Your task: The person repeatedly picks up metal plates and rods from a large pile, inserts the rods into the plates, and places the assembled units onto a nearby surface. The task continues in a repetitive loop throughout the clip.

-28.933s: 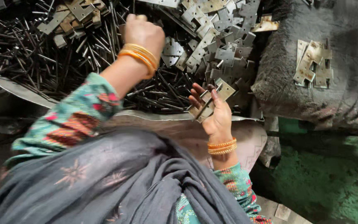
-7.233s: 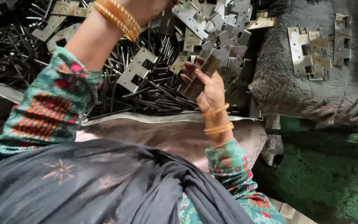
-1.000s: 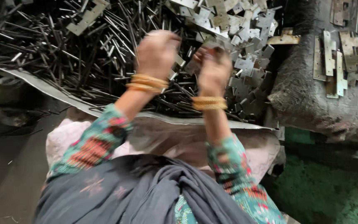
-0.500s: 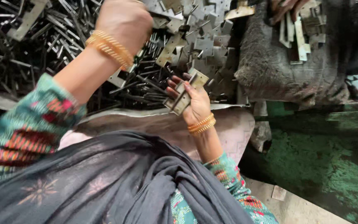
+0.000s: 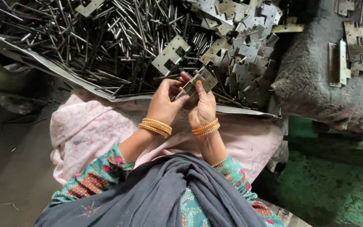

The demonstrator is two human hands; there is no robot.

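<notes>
My left hand [image 5: 164, 101] and my right hand [image 5: 202, 107] meet in front of me, both closed on one flat metal hinge plate [image 5: 201, 80] held between the fingertips. Gold bangles sit on both wrists. Just beyond the hands lies a heap of thin dark metal pins [image 5: 101, 46], with a loose notched hinge plate [image 5: 169, 54] on top of it. Whether a pin is in my left fingers cannot be made out.
A pile of loose hinge plates [image 5: 244, 46] lies to the right of the pins. Assembled hinges [image 5: 349, 50] rest on a grey sack [image 5: 316, 92] at far right. A pink cloth [image 5: 93, 130] covers my lap; a bent metal sheet edge [image 5: 51, 67] borders the pins. Green floor [image 5: 332, 185] at lower right.
My left hand has come back from the pin heap to meet my right hand. Both now hold the hinge plate that the right hand held alone.
</notes>
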